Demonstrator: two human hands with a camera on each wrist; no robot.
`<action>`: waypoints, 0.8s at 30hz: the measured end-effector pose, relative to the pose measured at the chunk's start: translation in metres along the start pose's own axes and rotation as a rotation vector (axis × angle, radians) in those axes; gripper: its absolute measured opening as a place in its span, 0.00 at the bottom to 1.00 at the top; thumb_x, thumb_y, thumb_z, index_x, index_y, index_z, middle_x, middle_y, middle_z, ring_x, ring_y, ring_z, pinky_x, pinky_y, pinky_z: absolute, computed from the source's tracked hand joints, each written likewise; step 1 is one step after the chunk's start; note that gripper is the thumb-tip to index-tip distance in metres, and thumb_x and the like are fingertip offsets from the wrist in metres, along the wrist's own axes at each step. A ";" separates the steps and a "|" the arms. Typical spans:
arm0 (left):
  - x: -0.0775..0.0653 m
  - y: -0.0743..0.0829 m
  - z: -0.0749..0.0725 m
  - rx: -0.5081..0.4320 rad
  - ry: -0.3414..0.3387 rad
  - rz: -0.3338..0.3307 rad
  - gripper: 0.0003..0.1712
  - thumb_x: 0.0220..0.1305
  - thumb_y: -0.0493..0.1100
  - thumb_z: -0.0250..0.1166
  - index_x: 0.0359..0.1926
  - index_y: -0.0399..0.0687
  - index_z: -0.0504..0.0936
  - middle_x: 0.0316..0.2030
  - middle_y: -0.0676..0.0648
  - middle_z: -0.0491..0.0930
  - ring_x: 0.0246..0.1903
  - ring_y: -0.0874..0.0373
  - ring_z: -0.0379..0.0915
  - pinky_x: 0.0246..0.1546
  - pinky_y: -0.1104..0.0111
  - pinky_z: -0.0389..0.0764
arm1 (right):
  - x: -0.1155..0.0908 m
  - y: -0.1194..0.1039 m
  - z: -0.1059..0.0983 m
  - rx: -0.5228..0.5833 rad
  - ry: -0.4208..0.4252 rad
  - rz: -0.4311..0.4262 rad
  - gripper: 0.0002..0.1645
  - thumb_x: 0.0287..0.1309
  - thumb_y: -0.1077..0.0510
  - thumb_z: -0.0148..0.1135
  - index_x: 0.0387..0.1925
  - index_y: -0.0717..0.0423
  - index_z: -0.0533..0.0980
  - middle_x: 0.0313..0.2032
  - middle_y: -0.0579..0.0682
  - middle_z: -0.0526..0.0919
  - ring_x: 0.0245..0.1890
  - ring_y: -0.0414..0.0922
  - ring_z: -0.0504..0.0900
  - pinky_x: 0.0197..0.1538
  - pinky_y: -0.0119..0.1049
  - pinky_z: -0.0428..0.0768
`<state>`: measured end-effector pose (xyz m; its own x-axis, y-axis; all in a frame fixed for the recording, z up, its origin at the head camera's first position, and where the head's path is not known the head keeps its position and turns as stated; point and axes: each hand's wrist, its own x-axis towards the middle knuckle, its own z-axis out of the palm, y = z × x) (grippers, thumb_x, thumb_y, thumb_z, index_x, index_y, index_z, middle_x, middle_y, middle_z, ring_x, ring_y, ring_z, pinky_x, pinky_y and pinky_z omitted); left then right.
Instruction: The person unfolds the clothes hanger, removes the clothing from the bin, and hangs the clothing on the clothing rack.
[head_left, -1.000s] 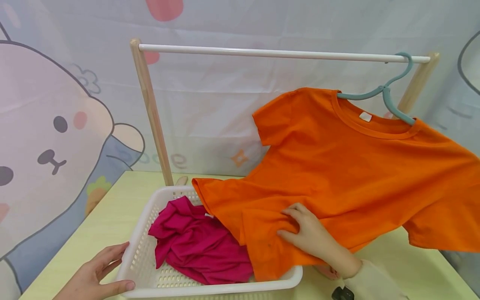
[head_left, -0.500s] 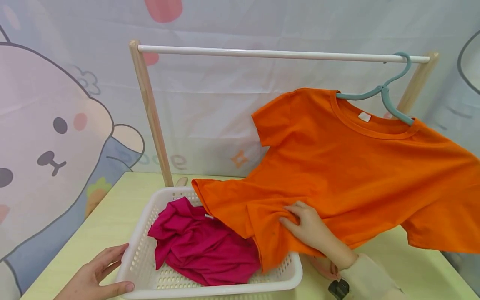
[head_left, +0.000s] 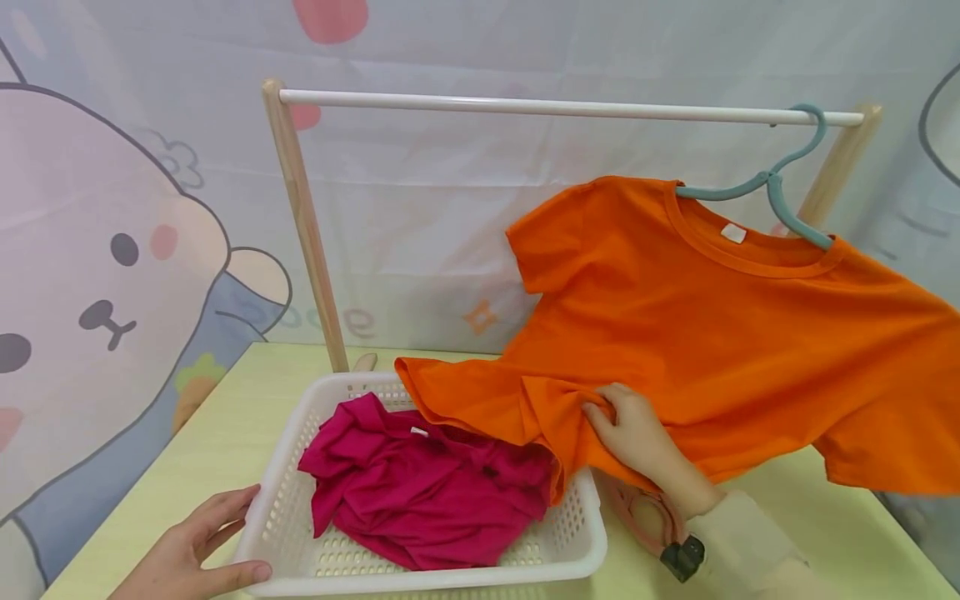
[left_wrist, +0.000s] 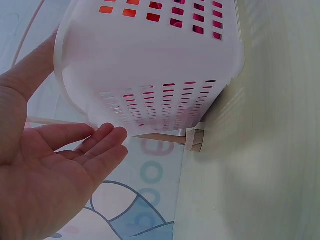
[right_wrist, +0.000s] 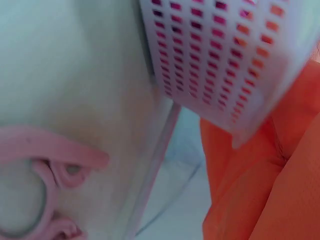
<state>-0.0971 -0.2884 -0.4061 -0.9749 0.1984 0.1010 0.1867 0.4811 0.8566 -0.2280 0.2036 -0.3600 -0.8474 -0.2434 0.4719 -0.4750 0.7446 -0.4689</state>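
Observation:
An orange T-shirt (head_left: 712,333) hangs on a blue-green hanger (head_left: 780,204) at the rail's right end. My right hand (head_left: 633,429) pinches a fold low on the shirt, whose bottom edge droops over the white perforated basket (head_left: 420,579). Inside the basket lies a crumpled magenta garment (head_left: 420,492) with a small white tag. My left hand (head_left: 191,550) rests against the basket's left front corner, thumb by the front rim, other fingers loosely extended along the side; the left wrist view shows its palm (left_wrist: 55,185). The right hand itself is hidden in the right wrist view by orange cloth (right_wrist: 250,200).
A white rail (head_left: 562,107) spans two wooden posts (head_left: 306,225) behind the basket. Pink hangers (right_wrist: 50,145) lie on the pale yellow table (head_left: 202,442) right of the basket, partly under my right forearm. A cartoon-printed cloth (head_left: 420,233) forms the backdrop.
My right hand has moved slightly right and up, drawing the orange shirt's lower part off the basket's front right. More of the magenta garment shows. The left hand stays put.

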 end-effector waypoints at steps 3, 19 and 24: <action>0.000 0.000 0.000 -0.014 -0.008 -0.014 0.41 0.57 0.31 0.68 0.67 0.23 0.58 0.51 0.78 0.64 0.49 0.87 0.62 0.45 0.83 0.75 | 0.006 0.005 -0.011 0.009 0.026 0.034 0.09 0.62 0.62 0.60 0.38 0.66 0.80 0.35 0.57 0.81 0.36 0.51 0.79 0.42 0.46 0.79; 0.001 -0.001 0.000 0.013 0.004 -0.043 0.43 0.55 0.35 0.71 0.68 0.26 0.59 0.51 0.77 0.65 0.49 0.87 0.61 0.46 0.82 0.75 | 0.025 0.035 -0.060 -0.054 0.190 0.187 0.16 0.65 0.59 0.54 0.41 0.71 0.78 0.38 0.67 0.80 0.37 0.58 0.76 0.40 0.46 0.74; 0.000 -0.001 0.001 0.014 0.002 -0.029 0.42 0.56 0.33 0.70 0.68 0.25 0.59 0.51 0.76 0.65 0.49 0.87 0.61 0.45 0.82 0.76 | 0.026 0.044 -0.067 -0.068 0.225 0.206 0.18 0.66 0.57 0.52 0.40 0.71 0.78 0.36 0.66 0.80 0.34 0.57 0.75 0.36 0.42 0.71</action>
<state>-0.0976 -0.2886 -0.4076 -0.9803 0.1821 0.0769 0.1595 0.4984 0.8522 -0.2550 0.2715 -0.3185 -0.8468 0.0553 0.5290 -0.2751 0.8057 -0.5246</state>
